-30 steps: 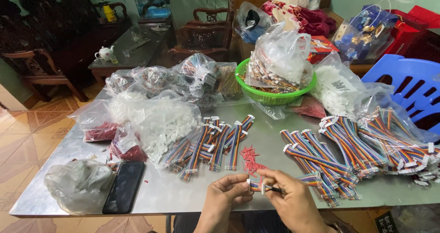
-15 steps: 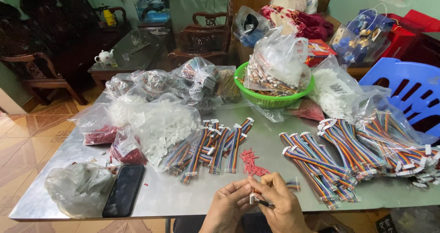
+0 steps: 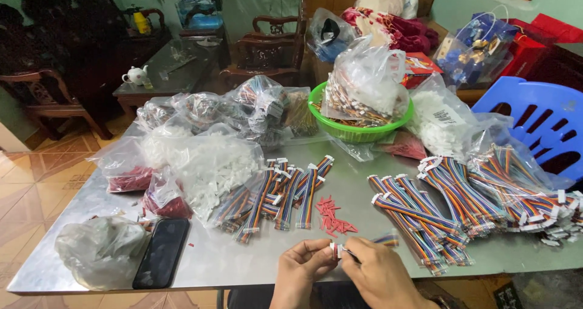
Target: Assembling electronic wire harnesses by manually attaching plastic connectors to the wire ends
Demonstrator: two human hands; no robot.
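Left hand: we see our left hand (image 3: 302, 266) low at the near edge of the bench (image 3: 243, 260), palm turned inward, fingers curled, thumb and forefinger pinched on the white connector (image 3: 333, 249).
Right hand: our right hand (image 3: 373, 272) comes in from the right, knuckles up, fingertips closed on the same connector from the other side, so the two hands meet at it.
Cable: a short rainbow cable (image 3: 386, 240) runs out past the right hand's fingers, just above the bench surface.
Red bits: a small scatter of red pieces (image 3: 333, 216) lies just beyond the hands.
Phone: a dark phone (image 3: 161, 252) lies flat to the left, beside a crumpled grey bag (image 3: 100, 251).
Middle bundles: rainbow cable bundles (image 3: 285, 190) are fanned out ahead of the hands, partly under a clear bag of white parts (image 3: 206, 163).
Right bundles: a bigger heap of cables (image 3: 449, 199) spreads to the right, some inside a clear bag (image 3: 522, 175).
Red bags: two bags of red parts (image 3: 130, 178) sit at the left.
Basket: a green basket (image 3: 340, 130) holds a bag of wires, further back.
Chair: a blue plastic chair (image 3: 540, 117) stands off the far right corner.
Far: a teapot (image 3: 135, 75) rests on a dark low table behind.
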